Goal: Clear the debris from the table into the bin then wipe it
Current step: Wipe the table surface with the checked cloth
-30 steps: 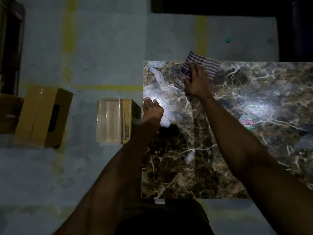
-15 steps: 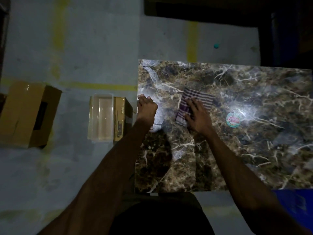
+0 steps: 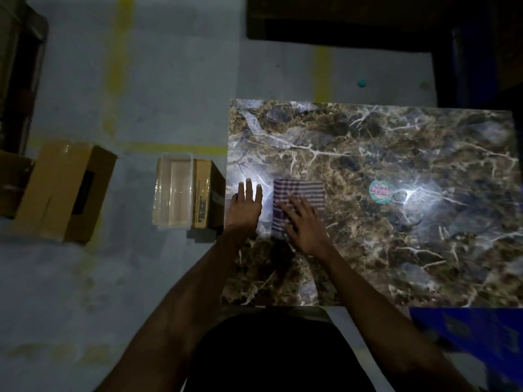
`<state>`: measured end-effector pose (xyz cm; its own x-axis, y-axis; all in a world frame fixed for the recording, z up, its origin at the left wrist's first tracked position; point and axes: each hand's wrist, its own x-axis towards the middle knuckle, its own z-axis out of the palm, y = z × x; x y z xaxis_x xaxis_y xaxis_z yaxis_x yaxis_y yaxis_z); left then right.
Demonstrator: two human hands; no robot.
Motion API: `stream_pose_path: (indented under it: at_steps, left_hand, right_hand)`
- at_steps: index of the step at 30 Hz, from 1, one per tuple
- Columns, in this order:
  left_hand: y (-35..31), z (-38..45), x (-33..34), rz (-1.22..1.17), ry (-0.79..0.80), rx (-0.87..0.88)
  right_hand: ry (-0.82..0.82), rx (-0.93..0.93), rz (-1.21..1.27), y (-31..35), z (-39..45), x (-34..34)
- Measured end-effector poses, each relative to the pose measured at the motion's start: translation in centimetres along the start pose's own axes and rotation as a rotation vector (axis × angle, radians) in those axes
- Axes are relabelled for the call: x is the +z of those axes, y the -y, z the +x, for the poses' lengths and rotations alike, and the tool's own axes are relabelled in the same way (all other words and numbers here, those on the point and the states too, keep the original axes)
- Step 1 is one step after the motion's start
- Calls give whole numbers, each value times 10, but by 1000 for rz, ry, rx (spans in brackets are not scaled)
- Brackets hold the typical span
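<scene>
Over at the 9 o'clock edge of the marble-look table [image 3: 368, 154], your right hand [image 3: 304, 224] is lying flat on the striped cloth [image 3: 300, 198], fingers spread and pressing down, not bunching it up. The cloth pokes out from under your fingertips toward 12 o'clock, so its long axis runs roughly 12-to-6, and it sits just beside your left hand [image 3: 245, 206], which is planted flat on the tabletop at the very edge, relaxed and holding nothing. The right hand is the one on the cloth, so I'd guess it keeps doing the wiping while the left just braces.

The cloth looks like a thin folded rag, dark and pale stripes, roughly rectangular, lying flat. I'd expect it to slide easily on that glossy surface.

Toward 3 o'clock there's a round sticker [image 3: 380, 191] well apart from the cloth, and most of that side probably isn't wiped yet. Down on the floor at 9 o'clock, near the table edge, sits a clear plastic bin [image 3: 173, 190].
</scene>
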<state>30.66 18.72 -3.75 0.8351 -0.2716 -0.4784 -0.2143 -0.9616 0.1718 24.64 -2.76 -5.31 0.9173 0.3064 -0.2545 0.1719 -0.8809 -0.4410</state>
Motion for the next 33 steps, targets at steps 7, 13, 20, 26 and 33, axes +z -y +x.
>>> stream_pose_path:
  at_steps: [7,13,20,26,33]
  left_hand:
    - [-12,-32,23,0,23,-4]
    - [-3,-33,15,23,-13,30]
    - [-5,-29,3,122,82,62]
    - [-15,-30,13,161,5,-4]
    - [-13,-34,7,134,-6,7]
  right_hand:
    - [-118,206,61,-27,40,-32]
    - [-59,140,109,6,82,-16]
    - [-8,-11,97,-9,-22,4]
    - [-75,167,86,-13,48,-17]
    - [-37,-4,80,29,27,17]
